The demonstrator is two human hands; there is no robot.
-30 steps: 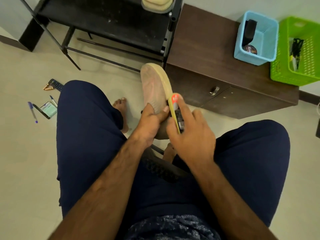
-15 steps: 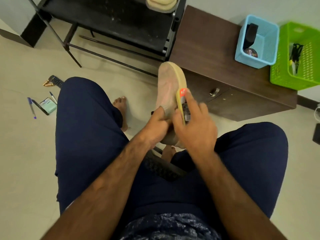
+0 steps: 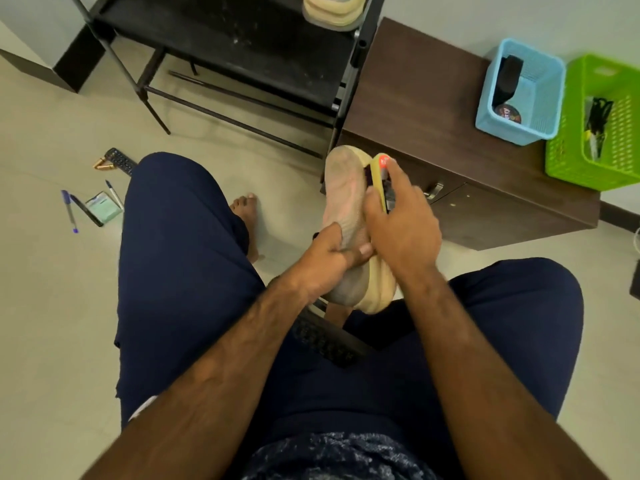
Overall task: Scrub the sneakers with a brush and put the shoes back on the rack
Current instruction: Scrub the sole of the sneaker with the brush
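Sneaker [image 3: 341, 188] held mid-frame over lap, toe to 12 o'clock. L hand [image 3: 322, 268] is wrapped round its midfoot w/ thumb across the upper, and R hand [image 3: 403, 233] is curled on the brush [image 3: 376, 173], pressed to the sole edge at the shoe's 1 o'clock. Judged light, w/ a soft, yielding upper and a firmer foam sole, so the best hold is the midfoot, to stop the toe flexing under strokes. Second sneaker [image 3: 329, 15] sits on rack [image 3: 242, 46] at 12 o'clock.

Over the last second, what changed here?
The right hand slid the brush along the sneaker edge toward its far end, away from the person. Nothing was taken up or let go. The left hand still grips the sneaker; the other sneaker stays on the rack.
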